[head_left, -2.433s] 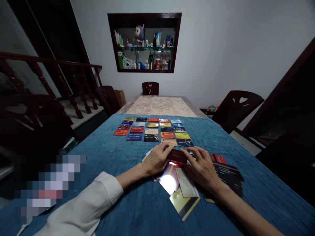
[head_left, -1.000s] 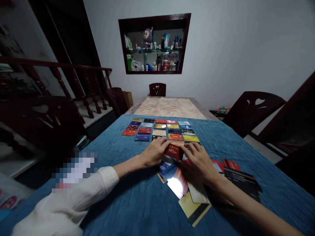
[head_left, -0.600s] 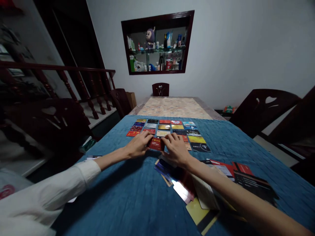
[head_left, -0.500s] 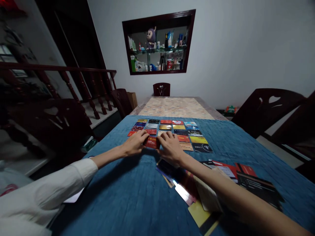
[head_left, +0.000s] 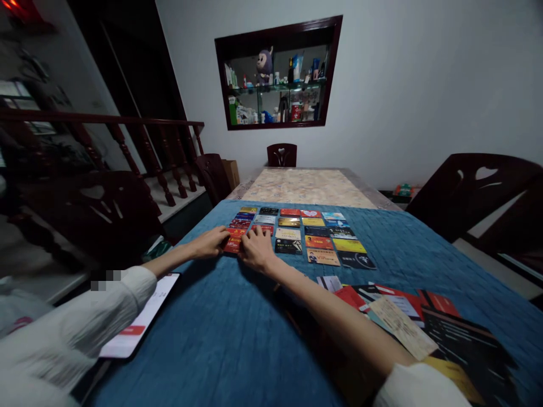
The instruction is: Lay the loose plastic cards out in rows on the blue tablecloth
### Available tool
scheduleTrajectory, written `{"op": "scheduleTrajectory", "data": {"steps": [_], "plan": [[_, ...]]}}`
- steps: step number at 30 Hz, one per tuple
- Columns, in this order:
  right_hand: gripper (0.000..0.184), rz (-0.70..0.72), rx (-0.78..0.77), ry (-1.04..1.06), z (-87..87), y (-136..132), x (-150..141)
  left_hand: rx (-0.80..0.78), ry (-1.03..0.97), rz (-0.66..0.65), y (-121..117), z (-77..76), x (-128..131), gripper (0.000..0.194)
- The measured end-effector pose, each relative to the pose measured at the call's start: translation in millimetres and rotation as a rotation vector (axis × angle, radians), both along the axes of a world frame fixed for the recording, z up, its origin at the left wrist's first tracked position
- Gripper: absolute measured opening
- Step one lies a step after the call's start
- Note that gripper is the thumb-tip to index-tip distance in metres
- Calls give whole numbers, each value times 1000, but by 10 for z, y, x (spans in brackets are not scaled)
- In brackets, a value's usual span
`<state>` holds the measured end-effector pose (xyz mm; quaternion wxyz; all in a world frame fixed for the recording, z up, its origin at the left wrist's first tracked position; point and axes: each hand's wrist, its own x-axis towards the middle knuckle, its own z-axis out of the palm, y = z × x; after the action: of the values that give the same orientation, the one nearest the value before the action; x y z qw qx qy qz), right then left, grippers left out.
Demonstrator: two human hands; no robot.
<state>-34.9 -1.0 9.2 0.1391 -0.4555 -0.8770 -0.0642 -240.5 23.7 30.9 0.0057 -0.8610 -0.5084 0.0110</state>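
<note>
A dark red VIP card (head_left: 233,242) is at the near left corner of the laid-out cards, low at the cloth. My left hand (head_left: 212,242) grips its left edge with fingers closed. My right hand (head_left: 257,249) has its fingertips on the card's right edge and partly covers a neighbouring card. Several cards lie face up in columns beyond and to the right, among them a black VIP card (head_left: 288,246), an orange-beige VIP card (head_left: 323,257) and a black card (head_left: 357,260). Whether the red card rests flat on the cloth, I cannot tell.
Loose, overlapping cards (head_left: 403,325) lie on the blue tablecloth (head_left: 203,333) under and right of my right forearm. A phone or tablet (head_left: 144,316) with a lit screen sits beneath my left sleeve. Dark wooden chairs (head_left: 479,195) stand around the table.
Both hands have carried the dark red card from above the loose pile to the left and forward, to the left end of the near row. The view has turned rightward overall.
</note>
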Motion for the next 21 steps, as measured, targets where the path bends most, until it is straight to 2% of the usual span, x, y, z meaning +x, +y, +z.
{"op": "scheduleTrajectory", "data": {"steps": [12, 17, 21], "plan": [[40, -35, -108, 34, -97, 166, -274, -115, 49, 54, 377, -144, -309, 41], [39, -43, -120, 44, -98, 186, -282, -125, 40, 76, 458, -160, -363, 47], [38, -41, -117, 46, -97, 188, -278, -132, 37, 83, 473, -167, -364, 42]]}}
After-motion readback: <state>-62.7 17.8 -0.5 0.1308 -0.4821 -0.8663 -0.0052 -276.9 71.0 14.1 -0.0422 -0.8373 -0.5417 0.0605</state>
